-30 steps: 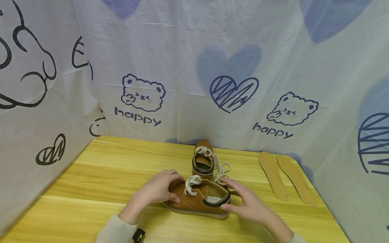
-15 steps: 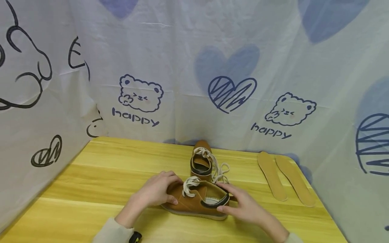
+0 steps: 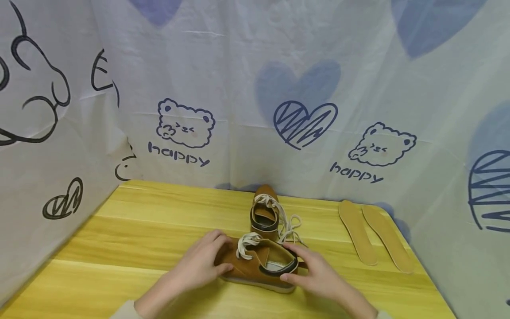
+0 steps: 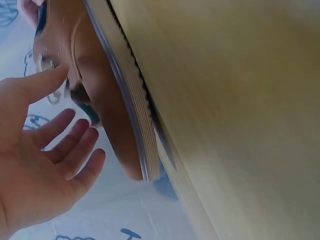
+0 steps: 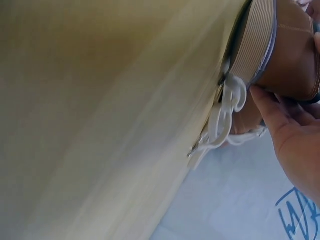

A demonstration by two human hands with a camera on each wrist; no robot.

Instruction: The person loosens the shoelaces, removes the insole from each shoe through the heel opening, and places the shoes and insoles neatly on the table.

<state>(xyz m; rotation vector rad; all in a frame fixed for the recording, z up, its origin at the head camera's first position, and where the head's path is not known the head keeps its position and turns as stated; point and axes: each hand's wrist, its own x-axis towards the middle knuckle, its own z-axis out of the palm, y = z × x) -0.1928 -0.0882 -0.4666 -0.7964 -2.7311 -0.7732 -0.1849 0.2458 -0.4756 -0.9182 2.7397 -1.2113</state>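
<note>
A brown lace-up shoe (image 3: 249, 271) with a dark collar sits upright near the table's front, toe to the left. At the toe, my left hand (image 3: 199, 262) has its thumb at the near side; in the left wrist view its relaxed fingers (image 4: 75, 162) show beside the shoe, not curled round it. My right hand (image 3: 318, 272) grips the heel, thumb on the near side and fingers on the far side. White laces (image 3: 248, 243) lie bunched on the tongue. Behind stands the matching brown shoe (image 3: 264, 221), toe toward the back, its laces trailing right.
Two tan insoles (image 3: 357, 232) lie side by side on the right of the yellow wood-grain table (image 3: 131, 248). A white printed cloth (image 3: 243, 146) with hearts and bears hangs behind the table and along both sides.
The front shoe has shifted slightly left and toward the table's front, heel end most. The right hand has moved with it. The left hand has eased slightly left at the toe.
</note>
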